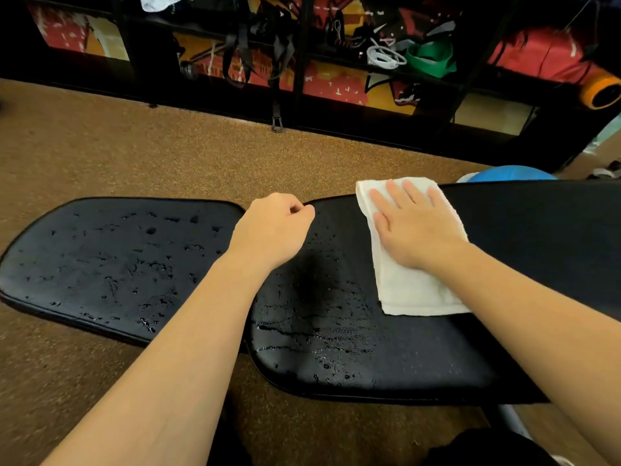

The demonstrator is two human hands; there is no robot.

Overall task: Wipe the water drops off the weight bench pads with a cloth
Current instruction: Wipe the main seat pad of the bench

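Note:
Two black bench pads lie across the view. The seat pad [100, 260] on the left is speckled with water drops. The long back pad [336, 331] carries drops on its left part; its right part looks dry. A folded white cloth [413, 287] lies flat on the back pad. My right hand [413, 227] presses palm-down on the cloth with fingers spread. My left hand [275, 230] hovers over the gap between the pads, loosely curled, holding nothing.
Speckled brown floor [168, 153] surrounds the bench. A dark rack [302, 79] with straps, bands and a green band [430, 58] runs along the back. A blue ball [510, 173] sits behind the back pad, an orange roller [601, 92] at far right.

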